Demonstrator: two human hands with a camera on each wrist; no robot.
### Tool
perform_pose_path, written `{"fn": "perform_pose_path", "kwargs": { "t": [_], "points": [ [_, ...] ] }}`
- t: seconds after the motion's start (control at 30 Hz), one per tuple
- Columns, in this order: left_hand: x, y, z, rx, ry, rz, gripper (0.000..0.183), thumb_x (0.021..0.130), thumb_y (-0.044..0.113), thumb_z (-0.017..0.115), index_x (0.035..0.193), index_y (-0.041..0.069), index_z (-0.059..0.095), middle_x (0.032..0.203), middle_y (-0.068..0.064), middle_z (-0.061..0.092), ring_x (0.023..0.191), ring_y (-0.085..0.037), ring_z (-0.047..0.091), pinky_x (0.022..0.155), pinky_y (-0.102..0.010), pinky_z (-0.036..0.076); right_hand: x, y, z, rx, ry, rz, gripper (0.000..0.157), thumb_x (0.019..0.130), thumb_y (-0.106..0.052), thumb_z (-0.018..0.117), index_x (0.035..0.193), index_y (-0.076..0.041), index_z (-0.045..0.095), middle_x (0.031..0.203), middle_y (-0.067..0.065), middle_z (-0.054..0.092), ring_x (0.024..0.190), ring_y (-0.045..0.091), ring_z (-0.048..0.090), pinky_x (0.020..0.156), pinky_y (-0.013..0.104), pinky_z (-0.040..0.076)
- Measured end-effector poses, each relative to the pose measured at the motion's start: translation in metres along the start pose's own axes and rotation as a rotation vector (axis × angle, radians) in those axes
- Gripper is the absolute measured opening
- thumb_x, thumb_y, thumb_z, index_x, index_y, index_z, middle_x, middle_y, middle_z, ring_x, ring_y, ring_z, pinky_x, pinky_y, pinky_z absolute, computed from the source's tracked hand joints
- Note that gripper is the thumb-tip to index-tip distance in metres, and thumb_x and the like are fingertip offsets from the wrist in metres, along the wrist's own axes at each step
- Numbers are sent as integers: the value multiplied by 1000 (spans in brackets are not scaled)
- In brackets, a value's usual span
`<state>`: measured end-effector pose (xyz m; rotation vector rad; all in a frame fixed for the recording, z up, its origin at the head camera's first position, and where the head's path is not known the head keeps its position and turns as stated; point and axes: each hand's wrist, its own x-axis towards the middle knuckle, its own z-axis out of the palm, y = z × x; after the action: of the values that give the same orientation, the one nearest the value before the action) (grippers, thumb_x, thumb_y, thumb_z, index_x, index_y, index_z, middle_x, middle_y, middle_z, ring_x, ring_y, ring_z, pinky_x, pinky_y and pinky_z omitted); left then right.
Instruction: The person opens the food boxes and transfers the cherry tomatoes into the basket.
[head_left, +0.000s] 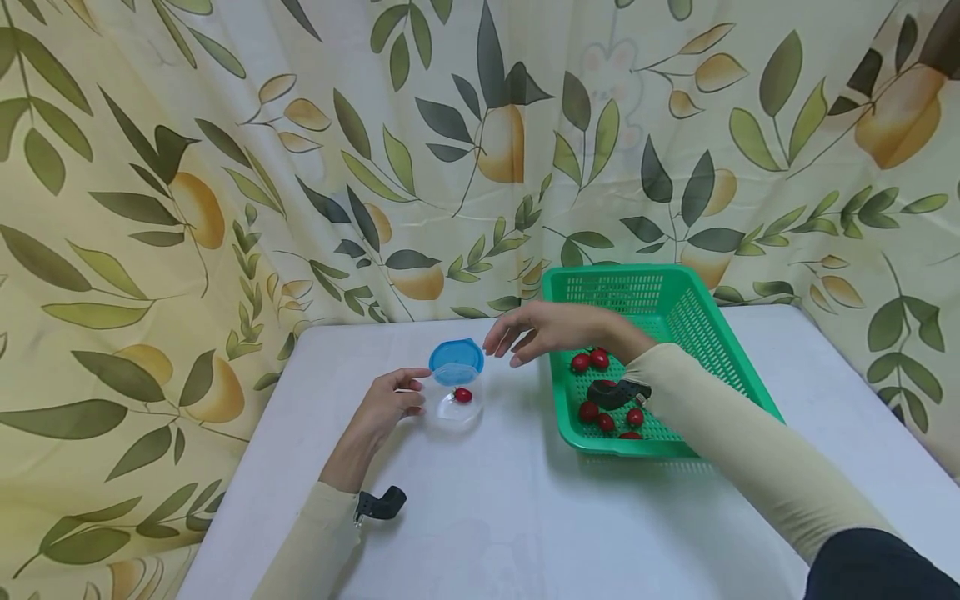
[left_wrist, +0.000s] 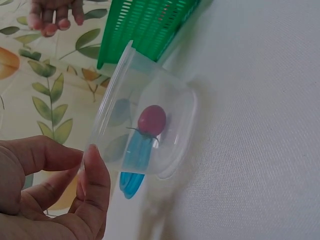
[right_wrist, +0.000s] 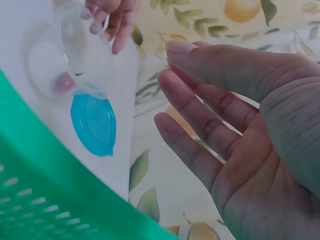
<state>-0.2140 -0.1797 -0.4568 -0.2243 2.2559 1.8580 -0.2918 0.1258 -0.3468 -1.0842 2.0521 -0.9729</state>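
Note:
A small clear plastic container stands on the table with its blue lid folded back behind it. One red cherry tomato with a green stem lies inside. At the container's left side, my left hand pinches the rim between thumb and finger, as the left wrist view shows. My right hand hovers between the lid and the green basket, its fingers loosely bent with nothing in them. Its forearm passes over the basket, where several cherry tomatoes lie, some hidden by the wrist.
A white cloth covers the table. The basket takes up the right back part of it, with perforated walls. Behind the table hangs a curtain printed with leaves and fruit. Dark wrist cameras sit on both sleeves.

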Motion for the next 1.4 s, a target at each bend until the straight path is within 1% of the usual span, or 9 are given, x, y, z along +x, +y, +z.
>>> {"fn": "perform_pose_path", "kwargs": {
  "t": [0.1,0.2,0.43,0.63,0.83,0.93,1.1,1.27,1.4],
  "points": [
    [1,-1,0,-1,-3,2,43,91,-8,63,131,9,67,112,-16,54,94,-24,56,78,-26,59,6,-3,3,5,-19,-10,43,95,-12,71,136,-7,61,133,9,64,126,30,60,105,41,52],
    [1,-1,0,-1,-7,2,43,91,-8,62,131,9,67,113,-17,54,93,-24,56,77,-26,59,12,-5,6,-1,-34,-13,43,95,-12,71,136,-6,60,132,7,64,126,29,60,105,41,52],
    [1,1,-2,-11,-24,4,44,91,-8,62,133,6,66,116,-19,53,92,-22,55,78,-26,58,29,-10,13,-16,-73,-35,39,96,-8,69,134,-7,62,134,10,63,125,28,60,104,38,52],
    [2,1,-1,-27,-29,9,44,91,-9,61,133,5,65,115,-19,53,90,-21,54,76,-25,58,43,-10,20,-41,-91,-26,38,95,-5,68,133,-10,64,132,3,64,124,25,61,103,36,53],
    [2,-1,-1,-60,-34,53,45,88,-13,59,132,-1,64,107,-16,53,84,-17,54,70,-23,57,57,-6,30,23,-133,-26,40,93,3,67,130,-12,65,136,12,62,124,31,60,99,36,55],
    [3,-2,-1,-67,-41,59,46,89,-14,59,133,-3,63,107,-16,52,82,-16,53,69,-23,57,64,-3,35,41,-155,-28,41,92,4,68,132,-7,64,137,15,61,125,34,59,97,34,56],
    [3,-2,-1,-61,-39,54,45,89,-12,60,132,-2,63,108,-17,52,81,-17,54,70,-24,57,75,0,43,40,-172,-5,44,91,2,72,133,-8,63,133,10,63,128,38,57,98,32,55],
    [2,-3,-1,-60,-26,54,44,88,-12,61,129,1,66,105,-14,53,82,-19,55,70,-24,58,82,1,51,39,-175,15,45,90,4,72,132,-8,63,139,16,59,130,39,55,101,34,54],
    [2,-4,-1,-68,-25,55,46,86,-13,60,130,1,66,102,-11,53,82,-18,56,70,-25,58,86,2,58,32,-169,34,45,90,7,69,132,-8,63,143,18,55,131,37,54,101,36,54]
  ]
}}
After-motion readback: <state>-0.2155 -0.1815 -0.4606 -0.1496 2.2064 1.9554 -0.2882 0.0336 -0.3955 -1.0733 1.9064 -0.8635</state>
